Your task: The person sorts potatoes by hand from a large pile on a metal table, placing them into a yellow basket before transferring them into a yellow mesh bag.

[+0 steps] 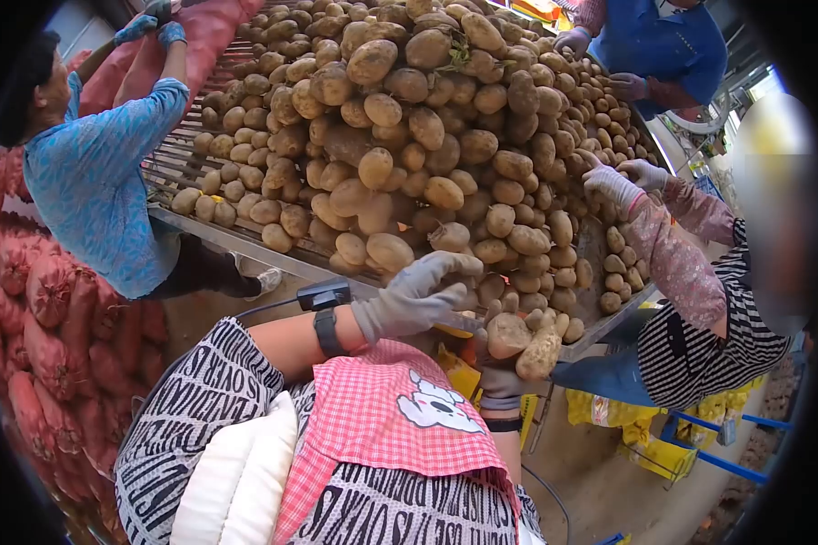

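My left hand (415,298), in a grey glove, reaches over the front edge of the sorting table. Its fingers are spread, with nothing visible between them, close to the lowest potatoes of a large pile (445,193). My right hand (500,374), also gloved, is just to its right at the table edge. Its fingers curl around two potatoes, a rounder potato (508,336) and a longer potato (540,352) beside it. These potatoes cover most of the palm.
At the left, a person in a blue shirt (109,173) grips a red mesh sack (218,27). Full red sacks (54,336) are stacked below. On the right, a person in striped clothing (700,336) touches the pile; another in a blue apron (659,54) stands beyond. Yellow bags (659,454) lie lower right.
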